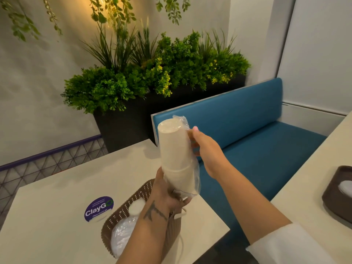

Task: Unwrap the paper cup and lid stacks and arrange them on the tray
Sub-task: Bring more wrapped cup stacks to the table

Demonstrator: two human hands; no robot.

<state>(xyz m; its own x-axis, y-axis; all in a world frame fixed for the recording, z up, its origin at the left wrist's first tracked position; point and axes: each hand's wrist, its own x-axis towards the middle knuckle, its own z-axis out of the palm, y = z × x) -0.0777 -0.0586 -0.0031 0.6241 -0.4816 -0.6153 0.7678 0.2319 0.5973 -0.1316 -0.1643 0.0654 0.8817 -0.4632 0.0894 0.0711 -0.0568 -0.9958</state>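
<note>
Head cam's got your left hand point(167, 191) gripping the bottom of the wrapped cup stack point(174, 149), standing nearly upright above the tray point(122, 212), while your right hand point(202, 143) pinches the plastic wrap point(183, 121) near the stack's top, so pull from there.

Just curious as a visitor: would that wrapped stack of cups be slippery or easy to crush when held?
Probably slippery: the cup stack sits in loose, glossy wrap. Likely light, since the left hand holds its bottom end alone. Paper walls would probably dent if squeezed.
</note>
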